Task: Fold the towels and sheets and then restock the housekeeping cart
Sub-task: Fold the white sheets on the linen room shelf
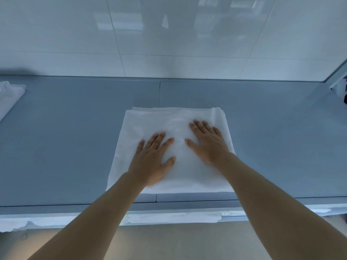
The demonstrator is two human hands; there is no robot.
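A: Where is the sheet (174, 128)?

B: Folded into a white, squarish stack on the grey table (75, 147), about midway along its length. The stack's near side lies right at the table's near edge; its far side stops well short of the far edge, where the table meets a glossy white wall (169, 44).

A: And the hands?

B: Both lie flat on top of the sheet, palms down. The left hand (152, 160) presses on the near-left part of the stack, fingers straight and spread, thumb pointing toward the middle. The right hand (208, 143) presses a little farther in, on the right half, fingers also straight and fanned out.

A: Is either grip pinching the cloth?

B: No. Each grip is spread wide and only rests on the fabric, with nothing curled round it. The two thumbs are near each other but apart.

A: Anything showing at the stack's sides?

B: At the far-right corner several layered edges show, slightly uneven.

A: Anything else on the table?

B: One more white cloth (9, 96) at the left edge, toward the far side, well apart from the sheet and cut off by the picture's border.
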